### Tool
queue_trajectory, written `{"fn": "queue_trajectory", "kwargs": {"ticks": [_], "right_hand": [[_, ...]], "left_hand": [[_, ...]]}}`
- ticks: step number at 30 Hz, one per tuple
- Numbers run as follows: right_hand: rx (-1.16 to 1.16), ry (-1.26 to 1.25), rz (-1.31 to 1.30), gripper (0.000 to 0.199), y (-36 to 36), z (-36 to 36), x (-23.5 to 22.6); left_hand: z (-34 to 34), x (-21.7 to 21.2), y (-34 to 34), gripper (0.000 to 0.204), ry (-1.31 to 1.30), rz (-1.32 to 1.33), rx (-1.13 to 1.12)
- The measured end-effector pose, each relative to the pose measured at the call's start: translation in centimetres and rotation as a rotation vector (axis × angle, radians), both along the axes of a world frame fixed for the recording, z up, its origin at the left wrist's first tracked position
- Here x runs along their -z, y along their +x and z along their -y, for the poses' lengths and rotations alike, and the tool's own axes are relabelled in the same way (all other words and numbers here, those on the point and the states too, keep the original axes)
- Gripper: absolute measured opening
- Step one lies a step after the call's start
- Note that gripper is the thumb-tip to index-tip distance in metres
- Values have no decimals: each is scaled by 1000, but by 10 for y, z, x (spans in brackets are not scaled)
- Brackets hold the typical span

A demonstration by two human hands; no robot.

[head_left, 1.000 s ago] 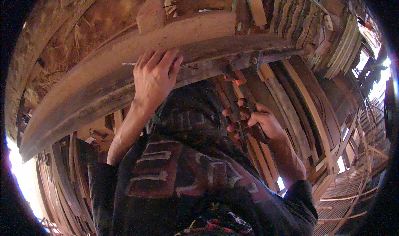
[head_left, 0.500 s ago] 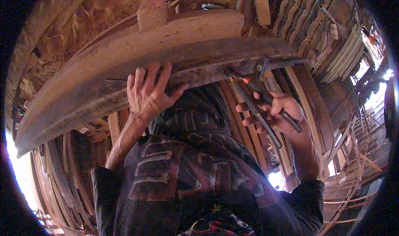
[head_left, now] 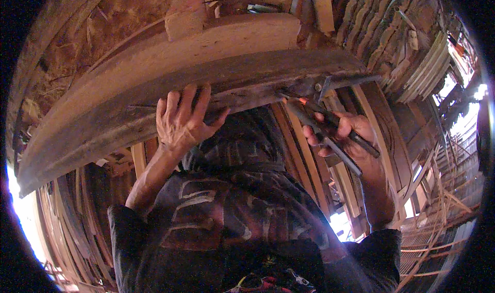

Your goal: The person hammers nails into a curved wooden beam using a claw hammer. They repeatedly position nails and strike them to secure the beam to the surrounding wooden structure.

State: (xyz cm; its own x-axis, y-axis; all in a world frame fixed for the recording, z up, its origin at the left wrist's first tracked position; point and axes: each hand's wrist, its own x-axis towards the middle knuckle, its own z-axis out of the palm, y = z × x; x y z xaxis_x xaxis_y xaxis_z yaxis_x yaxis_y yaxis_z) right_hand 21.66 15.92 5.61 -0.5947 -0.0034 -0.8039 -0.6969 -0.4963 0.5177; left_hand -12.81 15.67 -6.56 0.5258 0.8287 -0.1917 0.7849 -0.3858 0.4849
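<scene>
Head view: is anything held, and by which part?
The right hand holds a dark two-handled tool by its handles; whether the left hand holds anything is unclear.

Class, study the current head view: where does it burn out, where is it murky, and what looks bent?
Head view: daylight glares white at both side edges and beside the right sleeve; the dark T-shirt and pliers are dim and grainy; the wooden workbench looks bowed.

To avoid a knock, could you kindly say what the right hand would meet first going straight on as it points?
Probably the near edge of the dark wooden beam, reached first by the plier-like tool in the right hand; depth is unclear.
</scene>
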Motion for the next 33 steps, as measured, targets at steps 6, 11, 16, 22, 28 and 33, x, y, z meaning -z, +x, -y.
{"fn": "queue_trajectory", "kwargs": {"ticks": [6, 11, 16, 22, 28, 33], "right_hand": [[111, -119, 53, 36, -19, -9, -4], [121, -174, 96, 21, -36, -23, -11], [189, -206, -4, 17, -29, -15, -6], [109, -141, -19, 21, -13, -1, -3], [44, -66, -62, 17, -1, 13, 0], [3, 4, -104, 19, 14, 30, 6]], "left_hand": [[-1, 1, 0, 58, -18, -7, -4], [-5, 0, 4, 65, -38, -13, 32], [-6, 1, 8, 78, -107, 1, 62], [-4, 3, 11, 78, -105, 0, 55], [-4, -1, 15, 76, -101, -29, 41], [-4, -4, 14, 75, -62, -27, 38]]}}
